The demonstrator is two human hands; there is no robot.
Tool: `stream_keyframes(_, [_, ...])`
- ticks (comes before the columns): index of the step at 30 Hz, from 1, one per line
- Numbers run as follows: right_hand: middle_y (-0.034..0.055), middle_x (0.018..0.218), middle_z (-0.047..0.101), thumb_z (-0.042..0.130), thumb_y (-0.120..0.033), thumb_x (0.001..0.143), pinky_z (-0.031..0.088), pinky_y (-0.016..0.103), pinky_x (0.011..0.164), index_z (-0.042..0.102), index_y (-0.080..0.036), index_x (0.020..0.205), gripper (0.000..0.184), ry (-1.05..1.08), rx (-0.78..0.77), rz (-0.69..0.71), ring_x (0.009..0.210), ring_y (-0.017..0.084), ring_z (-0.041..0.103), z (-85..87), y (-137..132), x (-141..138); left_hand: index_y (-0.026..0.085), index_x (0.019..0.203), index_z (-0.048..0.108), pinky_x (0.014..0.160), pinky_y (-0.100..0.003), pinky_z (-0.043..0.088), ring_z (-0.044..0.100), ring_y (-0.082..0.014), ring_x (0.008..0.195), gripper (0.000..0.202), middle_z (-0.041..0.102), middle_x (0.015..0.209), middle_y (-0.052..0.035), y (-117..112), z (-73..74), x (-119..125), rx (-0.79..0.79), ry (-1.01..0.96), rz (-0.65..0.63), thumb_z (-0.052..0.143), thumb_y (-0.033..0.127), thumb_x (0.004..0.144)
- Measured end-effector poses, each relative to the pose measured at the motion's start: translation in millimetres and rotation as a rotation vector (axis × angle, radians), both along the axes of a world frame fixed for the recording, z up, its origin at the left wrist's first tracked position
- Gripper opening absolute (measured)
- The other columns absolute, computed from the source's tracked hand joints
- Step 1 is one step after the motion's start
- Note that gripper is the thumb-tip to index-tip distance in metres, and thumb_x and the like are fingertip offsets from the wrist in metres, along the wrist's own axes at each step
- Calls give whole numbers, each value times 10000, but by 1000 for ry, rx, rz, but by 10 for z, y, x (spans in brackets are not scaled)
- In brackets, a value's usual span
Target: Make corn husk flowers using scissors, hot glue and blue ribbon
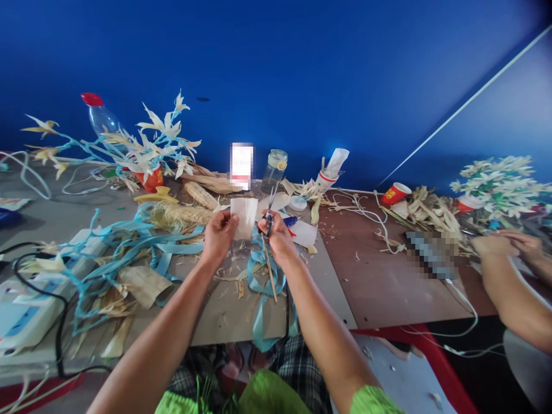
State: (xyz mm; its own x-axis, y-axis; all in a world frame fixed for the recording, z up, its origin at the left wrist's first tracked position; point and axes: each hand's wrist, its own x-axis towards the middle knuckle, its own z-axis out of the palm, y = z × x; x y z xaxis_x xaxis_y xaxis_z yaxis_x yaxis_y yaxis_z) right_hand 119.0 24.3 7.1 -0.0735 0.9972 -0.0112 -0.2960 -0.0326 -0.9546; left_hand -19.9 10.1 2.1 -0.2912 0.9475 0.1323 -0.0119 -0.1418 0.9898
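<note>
My left hand (219, 234) is closed on a pale piece of corn husk (244, 217), held upright above the table. My right hand (278, 234) grips a small pair of scissors (269, 211) whose blades point up beside the husk's right edge. A thin wooden stick (269, 269) slants down from under my right hand, and I cannot tell whether the hand holds it. Blue ribbon (263, 282) lies looped on the grey board (224, 313) beneath both hands, among husk scraps.
Husk flowers on blue stems (142, 146) stand at the back left by a red-capped bottle (98, 115). Dried corn cobs (200, 195), a glass jar (275, 169) and red paper cups (394, 192) line the back. Another person's arms (509, 276) rest at the right. A power strip (30, 305) with black cables lies left.
</note>
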Motion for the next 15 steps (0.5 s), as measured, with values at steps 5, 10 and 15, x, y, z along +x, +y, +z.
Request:
stream_keyframes(5, [-62, 665, 543, 741, -305, 541, 394, 231, 545, 487, -201, 963, 504, -162, 82, -80, 575, 104, 506, -103, 19, -91, 153, 718, 602, 461, -203, 298, 397, -80, 499, 160, 495, 573, 31, -33, -17, 75, 43, 190, -82, 584, 308, 753])
stream_keyframes(10, [-67, 630, 556, 705, -283, 571, 387, 229, 516, 470, -207, 934, 439, -228, 93, -162, 543, 110, 517, -118, 22, -29, 152, 726, 600, 448, -207, 300, 384, -78, 464, 151, 482, 542, 39, -47, 25, 54, 20, 134, -63, 588, 302, 746])
stream_keyframes(15, [-74, 615, 571, 707, -300, 561, 403, 229, 527, 452, -211, 928, 456, -137, 51, -156, 531, 104, 526, -57, 18, -13, 144, 752, 598, 443, -202, 307, 390, -70, 465, 232, 496, 560, 40, -28, 29, 43, -28, 5, -114, 637, 369, 711])
